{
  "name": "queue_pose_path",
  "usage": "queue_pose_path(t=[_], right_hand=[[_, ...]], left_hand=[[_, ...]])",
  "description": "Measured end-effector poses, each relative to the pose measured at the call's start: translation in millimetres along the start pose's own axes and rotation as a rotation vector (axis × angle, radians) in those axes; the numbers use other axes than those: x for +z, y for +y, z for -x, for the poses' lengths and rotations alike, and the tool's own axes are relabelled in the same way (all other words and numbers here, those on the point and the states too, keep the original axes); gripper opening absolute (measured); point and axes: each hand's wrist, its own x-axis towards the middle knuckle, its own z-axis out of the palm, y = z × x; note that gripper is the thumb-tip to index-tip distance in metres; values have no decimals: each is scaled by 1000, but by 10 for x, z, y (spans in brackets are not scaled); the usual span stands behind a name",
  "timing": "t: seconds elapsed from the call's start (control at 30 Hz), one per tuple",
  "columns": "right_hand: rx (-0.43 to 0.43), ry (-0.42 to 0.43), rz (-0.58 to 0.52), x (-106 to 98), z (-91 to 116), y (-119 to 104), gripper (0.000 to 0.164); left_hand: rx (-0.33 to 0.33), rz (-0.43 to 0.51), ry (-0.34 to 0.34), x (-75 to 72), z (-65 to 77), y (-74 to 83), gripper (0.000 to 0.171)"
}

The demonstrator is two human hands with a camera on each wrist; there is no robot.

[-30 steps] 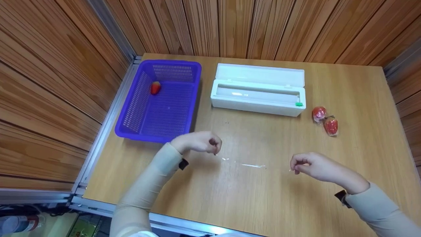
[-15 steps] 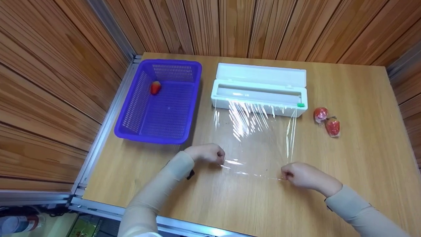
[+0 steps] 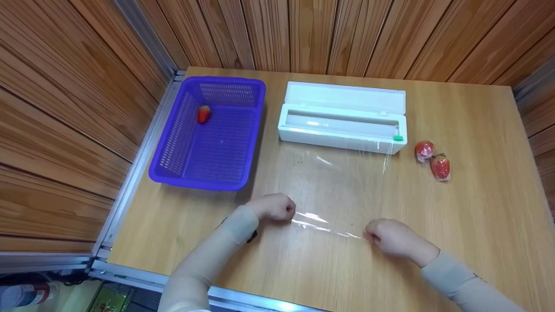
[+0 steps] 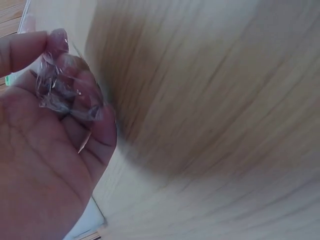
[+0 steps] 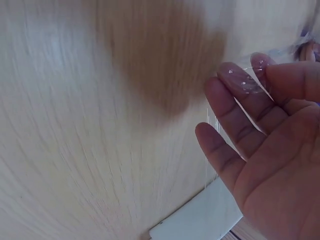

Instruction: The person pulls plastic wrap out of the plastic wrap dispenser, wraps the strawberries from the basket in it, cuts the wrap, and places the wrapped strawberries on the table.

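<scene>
A sheet of clear plastic wrap [image 3: 334, 190] stretches from the white wrap dispenser [image 3: 342, 138] toward the near side of the table. My left hand [image 3: 275, 206] pinches its near left corner; in the left wrist view crumpled film [image 4: 70, 92] lies over the fingers under the thumb. At the near right corner my right hand [image 3: 392, 236] holds the film between thumb and fingers, and the right wrist view shows film over those fingertips [image 5: 240, 77]. The dispenser's lid [image 3: 344, 96] stands raised, with a green slider [image 3: 397, 138] at the right end.
At the left a purple basket [image 3: 212, 177] holds one strawberry [image 3: 204, 114]. Two film-wrapped strawberries, one farther back [image 3: 424, 151] and another nearer [image 3: 440, 167], lie right of the dispenser. Wooden panels wall the table [image 3: 312, 268] at the back and sides.
The wrap now spans from the dispenser to my hands; one second ago only small glints showed between them. My right hand has moved left and nearer, my left hand slightly nearer.
</scene>
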Motion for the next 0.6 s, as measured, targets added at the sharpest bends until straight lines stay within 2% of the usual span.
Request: queue_pose_path(t=[0.23,0.4,0.5,0.6], right_hand=[[10,-5,43,103,22,3,10],[16,-9,67,144,51,-23,5],[38,6,71,175,60,-45,5],[75,24,55,210,64,-65,6]], left_hand=[[-30,-87,31,67,26,7,26],[-46,-140,99,127,37,23,37],[-22,-217,159,177,38,29,36],[7,-303,219,231,36,30,24]])
